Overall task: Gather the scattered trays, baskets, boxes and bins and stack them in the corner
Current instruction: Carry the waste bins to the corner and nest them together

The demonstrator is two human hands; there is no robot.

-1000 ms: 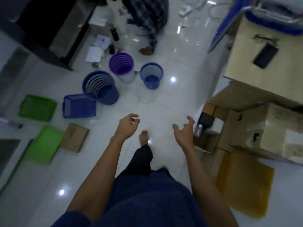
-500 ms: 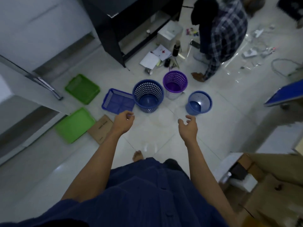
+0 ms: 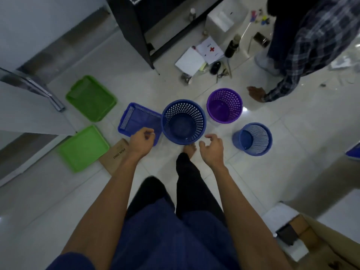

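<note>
On the pale tiled floor (image 3: 58, 207) the large blue basket (image 3: 184, 121) stood upright between the person's two hands, the left hand (image 3: 140, 141) loosely curled and holding nothing, the right hand (image 3: 211, 148) spread wide in an empty grip. Neither touched it yet. A blue tray (image 3: 139, 118) lay against its left side, so a hasty lift might, I judged, drag the tray along (the glossy tiles looked slippery). Two green trays (image 3: 91, 98) and a cardboard box (image 3: 115, 152) lay further left; a purple basket (image 3: 225, 105) and small blue basket (image 3: 252, 138) stood to the right. Another person (image 3: 303, 45) crouched nearby, close enough to be bumped.
</note>
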